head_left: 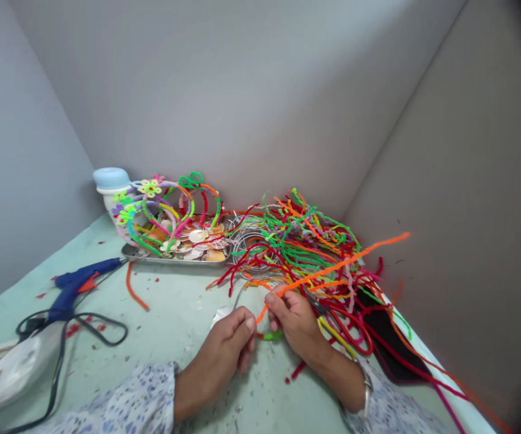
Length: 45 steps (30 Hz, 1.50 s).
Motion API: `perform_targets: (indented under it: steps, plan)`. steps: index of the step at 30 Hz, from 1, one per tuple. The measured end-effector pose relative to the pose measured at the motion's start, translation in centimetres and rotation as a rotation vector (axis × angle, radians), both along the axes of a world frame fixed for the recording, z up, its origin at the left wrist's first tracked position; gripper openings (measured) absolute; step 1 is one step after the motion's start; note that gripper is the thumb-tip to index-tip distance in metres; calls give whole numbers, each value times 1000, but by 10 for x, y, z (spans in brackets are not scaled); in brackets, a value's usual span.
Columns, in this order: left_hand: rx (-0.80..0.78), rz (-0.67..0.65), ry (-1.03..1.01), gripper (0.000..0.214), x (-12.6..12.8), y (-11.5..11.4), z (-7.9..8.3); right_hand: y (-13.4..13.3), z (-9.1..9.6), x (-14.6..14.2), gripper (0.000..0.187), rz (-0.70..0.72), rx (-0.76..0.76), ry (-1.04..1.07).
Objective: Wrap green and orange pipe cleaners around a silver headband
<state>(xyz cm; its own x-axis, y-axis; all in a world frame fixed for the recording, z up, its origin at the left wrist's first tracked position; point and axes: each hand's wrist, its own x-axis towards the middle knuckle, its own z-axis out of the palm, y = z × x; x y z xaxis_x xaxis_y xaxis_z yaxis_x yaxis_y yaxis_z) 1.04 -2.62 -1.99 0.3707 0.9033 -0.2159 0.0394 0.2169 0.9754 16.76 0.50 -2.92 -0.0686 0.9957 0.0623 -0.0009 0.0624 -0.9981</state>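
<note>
An orange pipe cleaner (341,263) runs from between my hands up and to the right, its far end free in the air. My left hand (228,340) is closed, thumb pressed down, at the lower end of that pipe cleaner. My right hand (297,316) pinches the same strip a little further along. Below the hands shows a short green and red wrapped piece (270,336), and a bare grey wire (238,295) rises behind my left fingers. Whether these two join is hidden by my hands.
A metal tray (174,261) holds shells and decorated headbands (188,205); behind it stands a blue-capped bottle (112,181). A blue glue gun (68,289) with a looped cord lies left. Tangled pipe cleaners (305,241), wire rings (246,241) and a dark phone-like slab (389,343) lie right.
</note>
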Motion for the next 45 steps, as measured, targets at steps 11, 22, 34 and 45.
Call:
perform_targets:
  steps: [11,22,34,45]
  plan:
    - [-586,-178,-595,14,-5,11,11,1,0,0,43,7,-70,132]
    - [-17,16,-186,25,2,1,-7,5,-2,3,42,-31,-25,28]
    - [197,173,120,25,-4,4,1,3,-4,3,39,-20,0,-7]
    - [-335,41,-388,18,1,8,4,3,-5,2,40,-40,17,61]
